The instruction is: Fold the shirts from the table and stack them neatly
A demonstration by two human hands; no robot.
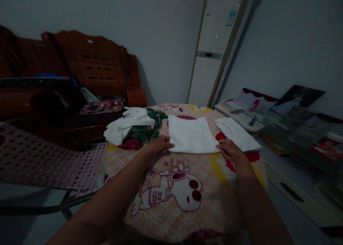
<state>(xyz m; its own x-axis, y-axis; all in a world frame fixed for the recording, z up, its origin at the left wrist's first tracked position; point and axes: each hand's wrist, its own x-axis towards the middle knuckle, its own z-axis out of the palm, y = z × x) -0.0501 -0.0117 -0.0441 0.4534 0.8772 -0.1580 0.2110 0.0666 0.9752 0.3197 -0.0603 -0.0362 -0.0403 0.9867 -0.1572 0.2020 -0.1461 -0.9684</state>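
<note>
Cloth [189, 134], white and folded flat, is lying on the patterned cover [209, 202], spreading away from our fingers. We are pinching its near left corner with the thumb and fingers of our left hand [160, 145], and we are gripping its near right corner with those of our right hand [229, 148]. Its near edge is running between the two grips.

Just outward and ahead of our right fingers, a second folded white piece [237, 133] is resting at a slant. Ahead and outward of our left fingers, a rumpled white garment [128, 124] is lying against a green cloth [143, 134], while a dark red cloth [130, 144] is showing beneath, nearer those fingers.

Closer to us than both sets of fingertips, a printed cartoon dog [187, 195] is showing on the cover. Well outward from our left fingers, a woven seat [66, 166] is standing beside it.
</note>
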